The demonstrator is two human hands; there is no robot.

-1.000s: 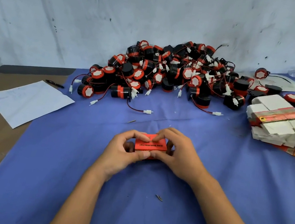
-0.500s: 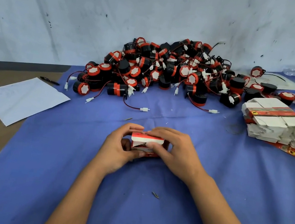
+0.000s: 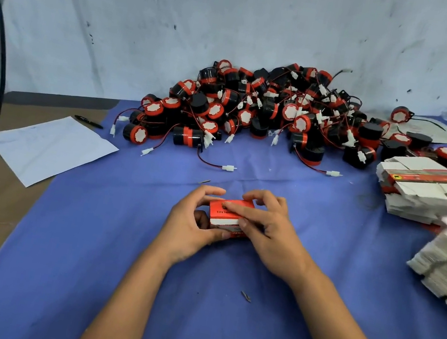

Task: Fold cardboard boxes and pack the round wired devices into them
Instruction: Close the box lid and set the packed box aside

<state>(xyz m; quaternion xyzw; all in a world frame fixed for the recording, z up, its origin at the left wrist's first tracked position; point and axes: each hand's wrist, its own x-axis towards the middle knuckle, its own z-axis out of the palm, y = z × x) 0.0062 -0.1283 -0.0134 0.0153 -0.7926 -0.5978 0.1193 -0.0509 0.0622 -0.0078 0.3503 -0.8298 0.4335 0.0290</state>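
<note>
Head view, box (image 3: 227,213) gripped between both hands (image 3: 231,230)

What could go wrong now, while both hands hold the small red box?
1. The left hand and right hand squeeze the red box from both sides; pressing too hard may crease it.
2. The wires in the pile of round devices look tangled, so pulling one out may drag others along the blue cloth.

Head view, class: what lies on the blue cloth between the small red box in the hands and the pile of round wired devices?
Mostly bare blue cloth; only a small dark sliver and trailing red wires with white connectors.
</note>
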